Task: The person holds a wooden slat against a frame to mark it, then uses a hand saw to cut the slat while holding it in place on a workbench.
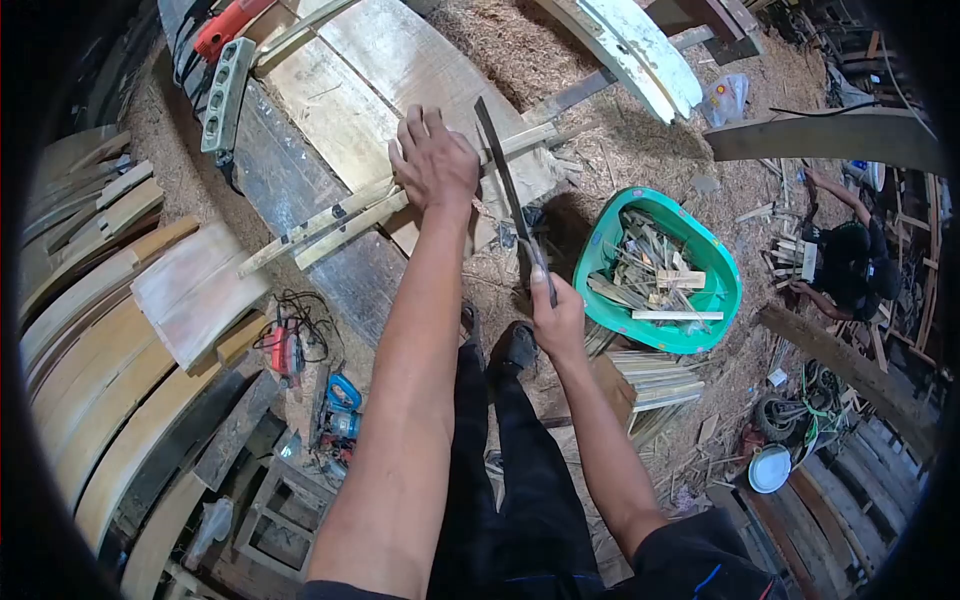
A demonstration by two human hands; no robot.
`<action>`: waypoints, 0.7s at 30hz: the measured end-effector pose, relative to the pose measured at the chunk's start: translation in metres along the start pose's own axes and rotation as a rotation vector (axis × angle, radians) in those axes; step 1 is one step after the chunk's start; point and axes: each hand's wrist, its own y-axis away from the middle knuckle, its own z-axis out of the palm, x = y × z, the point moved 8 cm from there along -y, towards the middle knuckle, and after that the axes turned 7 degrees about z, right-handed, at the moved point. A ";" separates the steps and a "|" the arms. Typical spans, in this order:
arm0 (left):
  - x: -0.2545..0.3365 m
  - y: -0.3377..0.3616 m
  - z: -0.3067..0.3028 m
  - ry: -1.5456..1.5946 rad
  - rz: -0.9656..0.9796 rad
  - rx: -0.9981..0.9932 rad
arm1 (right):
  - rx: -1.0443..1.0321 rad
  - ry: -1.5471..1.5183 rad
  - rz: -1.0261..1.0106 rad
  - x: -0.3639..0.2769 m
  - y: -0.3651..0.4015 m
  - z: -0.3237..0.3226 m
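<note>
My left hand [437, 165] presses down over two pale wooden strips [345, 213], its fingers spread past them above the workbench. The strips run diagonally across the bench and stick out past its left edge. My right hand [560, 318] is wrapped round the handle of a long dark-bladed hand tool [512, 190]. Its narrow blade points away from me and crosses over the strips just right of my left hand. A wide pale board [330, 85] lies on the bench beneath the strips.
A green tub [727, 265] of wood offcuts stands right of my feet. Upper left are a power strip [226, 95] and a red power tool [228, 25]. Curved planks [110, 425] pile up at left. Another person [850, 255] crouches far right. Shavings cover the floor.
</note>
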 end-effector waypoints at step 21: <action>-0.003 0.022 -0.010 0.228 -0.124 -0.077 | 0.024 -0.057 -0.093 0.019 0.033 0.004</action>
